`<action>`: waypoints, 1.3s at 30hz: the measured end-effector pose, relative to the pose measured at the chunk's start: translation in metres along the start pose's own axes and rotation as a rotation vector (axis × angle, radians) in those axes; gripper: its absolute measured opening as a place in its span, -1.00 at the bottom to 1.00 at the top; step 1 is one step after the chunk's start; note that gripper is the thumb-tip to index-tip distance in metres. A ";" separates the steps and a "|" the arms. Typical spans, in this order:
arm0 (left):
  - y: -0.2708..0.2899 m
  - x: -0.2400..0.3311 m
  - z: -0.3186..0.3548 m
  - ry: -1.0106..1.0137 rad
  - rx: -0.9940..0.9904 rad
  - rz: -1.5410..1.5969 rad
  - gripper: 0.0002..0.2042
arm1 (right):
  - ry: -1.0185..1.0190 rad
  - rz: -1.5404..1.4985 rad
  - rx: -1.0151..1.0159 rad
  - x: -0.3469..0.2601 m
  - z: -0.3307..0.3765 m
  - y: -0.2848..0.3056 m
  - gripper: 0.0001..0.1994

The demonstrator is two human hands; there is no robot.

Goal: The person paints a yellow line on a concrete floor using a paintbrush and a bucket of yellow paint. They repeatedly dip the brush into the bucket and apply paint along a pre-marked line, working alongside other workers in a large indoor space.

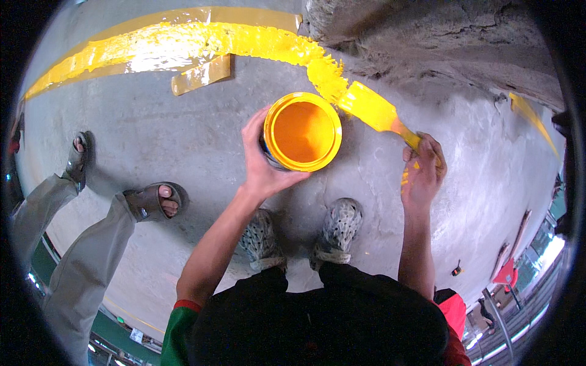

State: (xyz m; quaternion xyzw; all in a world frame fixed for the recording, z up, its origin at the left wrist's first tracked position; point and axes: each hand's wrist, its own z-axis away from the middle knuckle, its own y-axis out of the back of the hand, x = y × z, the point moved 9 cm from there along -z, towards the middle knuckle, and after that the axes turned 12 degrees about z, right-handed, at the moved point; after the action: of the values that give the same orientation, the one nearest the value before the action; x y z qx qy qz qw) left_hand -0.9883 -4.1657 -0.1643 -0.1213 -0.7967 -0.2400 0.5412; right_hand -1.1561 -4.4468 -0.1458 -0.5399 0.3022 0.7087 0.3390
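Lit fairly brightly across the grey floor (201, 134), with white glare on the glossy yellow stripe (262, 41). Softly shadowed beside the sandals (145, 204). Reasonably sharp at the paint can (305, 166), but curved toward a black circular rim and blown out at lower right.

At eleven o'clock, the smooth concrete floor (159, 140) is covered by a glossy, wet-looking paint stripe (244, 41), overlapped by shiny, translucent tape (204, 74). A glossy coat is carried by the brush (369, 107) at one o'clock and the can (303, 166). Rough, stone-like masonry (439, 43) is seen farther out; perforated, plastic-looking clogs (337, 226) are worn at six.
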 end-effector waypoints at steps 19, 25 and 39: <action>0.025 0.028 0.040 0.101 -0.018 -0.122 0.32 | 0.569 0.877 -0.017 -0.036 -0.006 -0.110 -0.87; 0.030 0.035 0.036 0.062 0.035 -0.012 0.21 | 0.430 0.968 0.064 -0.059 -0.019 -0.078 -0.87; 0.022 0.033 0.037 0.104 -0.061 -0.117 0.34 | 0.097 0.822 0.108 -0.035 -0.051 -0.013 -0.77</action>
State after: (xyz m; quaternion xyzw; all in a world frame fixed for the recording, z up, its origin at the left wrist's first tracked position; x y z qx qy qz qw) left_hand -1.0209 -4.1296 -0.1395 -0.0785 -0.7658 -0.3011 0.5628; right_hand -1.1104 -4.4850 -0.1243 -0.3887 0.5449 0.7419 0.0409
